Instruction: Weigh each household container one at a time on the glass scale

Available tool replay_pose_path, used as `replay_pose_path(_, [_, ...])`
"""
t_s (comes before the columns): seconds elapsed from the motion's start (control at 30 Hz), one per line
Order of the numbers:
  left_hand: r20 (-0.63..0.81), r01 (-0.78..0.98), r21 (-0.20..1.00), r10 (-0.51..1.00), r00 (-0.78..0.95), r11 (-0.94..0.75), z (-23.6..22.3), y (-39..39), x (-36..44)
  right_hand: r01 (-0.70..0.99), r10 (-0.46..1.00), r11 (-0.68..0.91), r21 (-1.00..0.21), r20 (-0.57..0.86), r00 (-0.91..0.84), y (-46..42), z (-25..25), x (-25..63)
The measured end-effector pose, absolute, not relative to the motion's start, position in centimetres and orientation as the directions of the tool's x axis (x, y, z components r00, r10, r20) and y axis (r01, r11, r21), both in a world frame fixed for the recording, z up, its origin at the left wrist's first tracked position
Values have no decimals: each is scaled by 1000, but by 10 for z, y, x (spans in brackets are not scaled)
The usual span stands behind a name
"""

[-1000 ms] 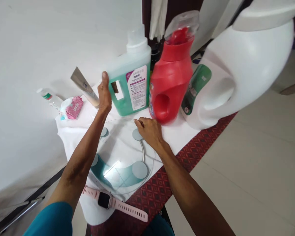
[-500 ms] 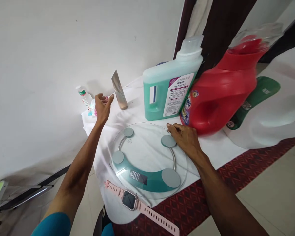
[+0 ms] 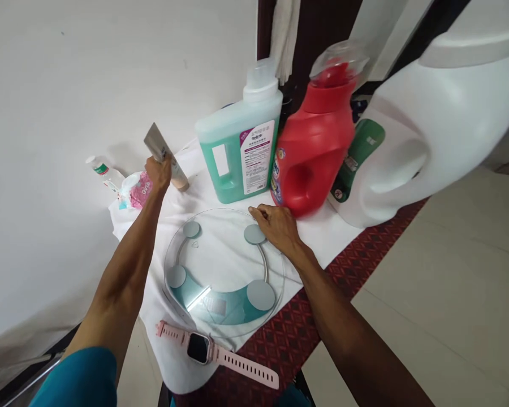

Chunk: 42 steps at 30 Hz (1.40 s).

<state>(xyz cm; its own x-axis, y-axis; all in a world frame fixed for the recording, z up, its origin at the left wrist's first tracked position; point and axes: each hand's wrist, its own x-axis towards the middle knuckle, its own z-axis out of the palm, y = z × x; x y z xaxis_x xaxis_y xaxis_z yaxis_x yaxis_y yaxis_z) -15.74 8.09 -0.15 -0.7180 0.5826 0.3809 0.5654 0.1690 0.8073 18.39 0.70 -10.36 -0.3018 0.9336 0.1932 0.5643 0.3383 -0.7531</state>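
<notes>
My left hand (image 3: pixel 158 175) is closed around the side of a beige-grey squeeze tube (image 3: pixel 175 164), which stands tilted on the white cloth. Curled fingers of my right hand (image 3: pixel 276 224) rest at the far right edge of a round glass bathroom scale (image 3: pixel 220 265), beside one of its grey foot pads. I see nothing held in that hand, though its underside is hidden. Glare partly covers the scale's display. In front of the scale lies a pink-strapped smartwatch (image 3: pixel 199 346). Left of the tube are a pink packet (image 3: pixel 141 190) and a small clear bottle (image 3: pixel 107 172) with a white cap.
Behind the scale stand a green liquid bottle (image 3: pixel 241 147), a red detergent jug (image 3: pixel 311 141) and a large white jug (image 3: pixel 441 124). White cloth (image 3: pixel 169 362) covers the surface, with a red patterned strip (image 3: pixel 365 249) along the right edge. A wall (image 3: pixel 68 85) rises at left.
My left hand has moved from beside the pink packet to the tube and closed on it. My right hand stays at the scale's edge. The whole view has shifted, so things appear further left.
</notes>
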Motion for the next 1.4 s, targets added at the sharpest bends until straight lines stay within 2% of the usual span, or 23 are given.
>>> replay_pose_path(0.07, [420, 573, 814, 584, -695, 97, 6, 65, -153, 577, 930, 345, -741, 188, -315, 8, -102, 184])
replay_pose_path(0.2, [573, 590, 777, 636, -517, -220, 25, 12, -128, 601, 929, 347, -720, 175, -326, 8, -99, 183])
replay_pose_path(0.3, [583, 574, 759, 712, -390, -307, 32, -34, -94, 591, 928, 350, -727, 183, -324, 8, -100, 183])
replay_pose_path(0.53, [459, 548, 797, 843, -280, -253, 13, -94, -26, 574, 926, 363, -734, 214, -312, 5, -102, 185])
replay_pose_path(0.93, [394, 535, 813, 894, -213, -230, 1, -118, -12, 563, 927, 358, -745, 212, -308, 6, -102, 184])
replay_pose_path(1.2, [560, 506, 737, 824, -85, -448, -14, -133, -62, 544, 924, 366, -755, 228, -306, 7, -107, 185])
replay_pose_path(1.27, [532, 512, 748, 843, -80, -423, -14, -136, -72, 540, 924, 366, -758, 227, -308, 8, -108, 186])
replay_pose_path(1.4, [382, 559, 776, 923, -51, -290, -13, -141, -72, 532, 924, 362, -766, 220, -312, 8, -107, 186])
